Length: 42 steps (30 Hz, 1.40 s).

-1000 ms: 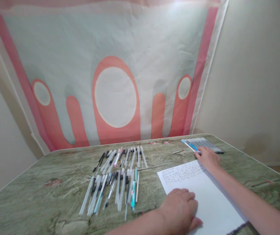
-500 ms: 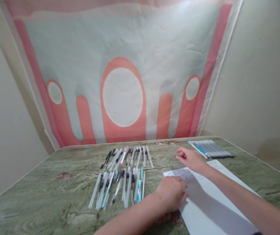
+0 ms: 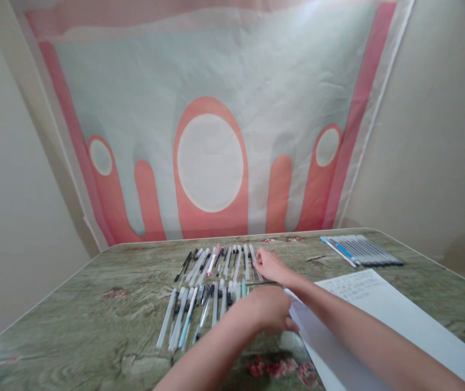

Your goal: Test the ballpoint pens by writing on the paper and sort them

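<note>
My right hand (image 3: 272, 267) reaches to the right end of the far row of pens (image 3: 238, 263). Its fingers are closed around the endmost clear pen (image 3: 252, 252), which still lies in line with the others. My left hand (image 3: 275, 308) is bent over the right end of the near row of pens (image 3: 187, 315), beside the left edge of a white sheet of paper (image 3: 395, 320). Its thumb points down by the paper; the other fingertips are hidden beneath the hand. Handwriting covers the far part of the sheet, and my right forearm crosses above it.
A tidy row of pens (image 3: 362, 251) lies at the back right, black ends facing me, with blue ones at its left side. The table (image 3: 73, 320) has a wood-grain top with printed red flowers. Behind it hangs a pink and grey cloth (image 3: 211, 222).
My right hand has moved left from the row of pens at the back right to the far row. My left hand has shifted off the paper towards its left edge. The view has turned slightly right-to-left.
</note>
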Motion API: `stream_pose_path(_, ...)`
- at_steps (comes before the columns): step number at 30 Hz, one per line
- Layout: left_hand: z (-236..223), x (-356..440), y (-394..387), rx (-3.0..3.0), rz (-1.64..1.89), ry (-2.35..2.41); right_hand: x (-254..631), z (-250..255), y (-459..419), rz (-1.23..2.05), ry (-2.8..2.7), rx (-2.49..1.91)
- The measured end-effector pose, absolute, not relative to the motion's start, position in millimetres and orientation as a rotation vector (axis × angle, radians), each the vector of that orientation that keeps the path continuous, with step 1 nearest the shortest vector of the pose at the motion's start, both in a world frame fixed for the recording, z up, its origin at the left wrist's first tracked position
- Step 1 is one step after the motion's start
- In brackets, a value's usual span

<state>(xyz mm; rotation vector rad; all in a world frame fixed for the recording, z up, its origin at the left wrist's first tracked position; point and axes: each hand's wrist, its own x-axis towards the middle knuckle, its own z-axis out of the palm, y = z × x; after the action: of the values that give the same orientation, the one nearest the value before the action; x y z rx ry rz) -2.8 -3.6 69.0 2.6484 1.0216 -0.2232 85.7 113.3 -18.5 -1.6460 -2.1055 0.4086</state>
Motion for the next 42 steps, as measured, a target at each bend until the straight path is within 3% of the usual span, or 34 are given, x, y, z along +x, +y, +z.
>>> stream_pose_path(6, 87.1, -19.1, 6.2, 2.576, -0.347, 1.222, 90.7, -21.2, 105.5, 0.428, -2.101, -1.727)
stream_pose_path(9, 82.4, -30.5, 16.5, 2.544, -0.142, 1.278, 97.4, -22.7, 102.1, 0.439, -2.069, -1.722)
stream_pose_path(16, 53.3, -53.4, 61.9, 2.124, 0.707, 1.604, 102.5, -13.6, 108.4, 0.462, -1.939, -1.526)
stream_pose_path(25, 41.0, -61.6, 87.8, 1.411, 1.021, 1.227, 79.1, 9.5, 98.3, 0.782, -1.776, -0.996)
stream_pose_path(32, 33.5, -78.1, 107.6, 1.003, 1.331, 1.105, 81.1, -8.0, 107.6, 0.515, -1.967, -1.361)
stream_pose_path(42, 33.8, -77.6, 106.3, 0.888, 1.315, 1.089, 70.2, -26.5, 111.8, 0.368, -2.084, -1.658)
